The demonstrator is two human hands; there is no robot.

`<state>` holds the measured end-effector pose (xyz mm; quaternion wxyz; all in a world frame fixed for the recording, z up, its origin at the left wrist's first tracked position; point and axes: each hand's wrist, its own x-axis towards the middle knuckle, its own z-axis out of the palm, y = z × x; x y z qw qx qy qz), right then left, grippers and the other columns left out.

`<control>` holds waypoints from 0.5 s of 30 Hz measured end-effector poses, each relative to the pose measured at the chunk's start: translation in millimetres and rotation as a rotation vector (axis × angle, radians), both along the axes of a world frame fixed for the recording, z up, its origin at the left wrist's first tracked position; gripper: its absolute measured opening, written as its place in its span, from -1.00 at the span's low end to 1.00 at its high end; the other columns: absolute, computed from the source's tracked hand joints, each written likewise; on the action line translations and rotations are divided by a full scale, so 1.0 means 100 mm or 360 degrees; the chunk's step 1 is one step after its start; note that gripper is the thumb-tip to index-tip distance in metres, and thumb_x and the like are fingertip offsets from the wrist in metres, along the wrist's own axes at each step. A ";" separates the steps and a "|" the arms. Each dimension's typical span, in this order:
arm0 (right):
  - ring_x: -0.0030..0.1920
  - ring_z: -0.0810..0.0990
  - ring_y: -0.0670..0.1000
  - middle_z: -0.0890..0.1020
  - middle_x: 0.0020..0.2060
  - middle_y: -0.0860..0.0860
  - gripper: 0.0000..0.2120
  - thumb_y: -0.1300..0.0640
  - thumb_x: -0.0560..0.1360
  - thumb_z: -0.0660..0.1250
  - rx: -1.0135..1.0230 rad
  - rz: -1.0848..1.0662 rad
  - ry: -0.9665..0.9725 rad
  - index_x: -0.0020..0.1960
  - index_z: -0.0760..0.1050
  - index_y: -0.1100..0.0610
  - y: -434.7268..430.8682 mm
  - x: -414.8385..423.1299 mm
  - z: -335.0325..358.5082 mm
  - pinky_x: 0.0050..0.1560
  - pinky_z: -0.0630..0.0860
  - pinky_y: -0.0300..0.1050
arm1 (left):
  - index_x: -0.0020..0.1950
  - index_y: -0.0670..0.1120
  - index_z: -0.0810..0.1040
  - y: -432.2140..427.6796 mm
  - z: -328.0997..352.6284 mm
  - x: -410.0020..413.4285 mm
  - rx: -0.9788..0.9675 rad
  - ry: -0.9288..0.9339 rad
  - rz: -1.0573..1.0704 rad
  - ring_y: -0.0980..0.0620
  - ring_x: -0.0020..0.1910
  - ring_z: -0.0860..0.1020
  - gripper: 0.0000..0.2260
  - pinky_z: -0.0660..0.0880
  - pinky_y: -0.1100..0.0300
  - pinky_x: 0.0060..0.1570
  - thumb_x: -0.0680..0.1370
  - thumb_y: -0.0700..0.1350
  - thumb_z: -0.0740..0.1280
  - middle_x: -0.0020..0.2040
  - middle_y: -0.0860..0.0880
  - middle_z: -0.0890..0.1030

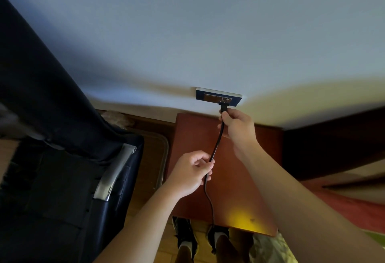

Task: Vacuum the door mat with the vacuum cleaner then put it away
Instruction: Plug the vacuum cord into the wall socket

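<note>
Right hand (237,129) fingers curled round black cord (214,150) just below its plug (223,107); plug touches wall socket (208,96), cannot tell if fully seated; left hand (191,171) pinches cord lower down; cord runs over wooden table (239,190) edge down toward shoes (183,233); dark sofa (52,137) at left.

— Over on the left?
— Dark navy armchair (52,158), large in the corner, silvery arm bar (113,171) along its near side.
— And in the middle?
— Reddish-brown wooden tabletop (235,190), pushed up against the pale wall (208,33), with a yellow glow near the front edge. Dark socket plate (208,96) on the wall just above.
— To the right?
— Dark wooden furniture (333,142) (kind unclear), red rug (343,206) below.
</note>
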<state>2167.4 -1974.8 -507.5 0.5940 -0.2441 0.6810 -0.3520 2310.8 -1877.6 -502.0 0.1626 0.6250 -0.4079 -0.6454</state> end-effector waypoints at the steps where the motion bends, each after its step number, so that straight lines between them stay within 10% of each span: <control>1: -0.32 0.56 -0.06 0.58 -0.26 -0.03 -0.85 0.22 0.63 0.29 -0.0001 -0.0009 -0.0005 -0.03 0.62 0.08 0.00 0.00 0.00 -0.15 0.56 -0.09 | 0.03 -0.04 0.64 0.00 0.00 0.00 -0.0007 0.0000 -0.0001 -0.10 -0.11 0.70 -0.91 0.64 -0.11 -0.08 0.64 -0.17 0.34 -0.14 -0.09 0.67; 11: -0.29 0.57 -0.07 0.60 -0.21 -0.02 -0.86 0.17 0.64 0.29 -0.0011 -0.0048 0.0022 0.10 0.61 0.15 0.01 0.08 -0.06 -0.18 0.57 -0.13 | 0.02 -0.10 0.65 0.00 -0.06 0.04 0.0004 -0.0005 0.0062 -0.12 -0.16 0.70 -0.92 0.64 -0.10 -0.13 0.63 -0.16 0.35 -0.15 -0.13 0.66; 15: -0.32 0.54 -0.04 0.58 -0.25 0.00 -0.87 0.20 0.64 0.28 -0.0039 -0.0100 0.0044 0.02 0.60 0.17 0.00 0.12 -0.08 -0.21 0.55 -0.10 | 0.02 -0.19 0.66 -0.04 -0.05 0.02 -0.0035 0.0011 0.0058 0.00 -0.24 0.64 -0.92 0.57 0.26 -0.30 0.62 -0.25 0.36 -0.09 -0.27 0.64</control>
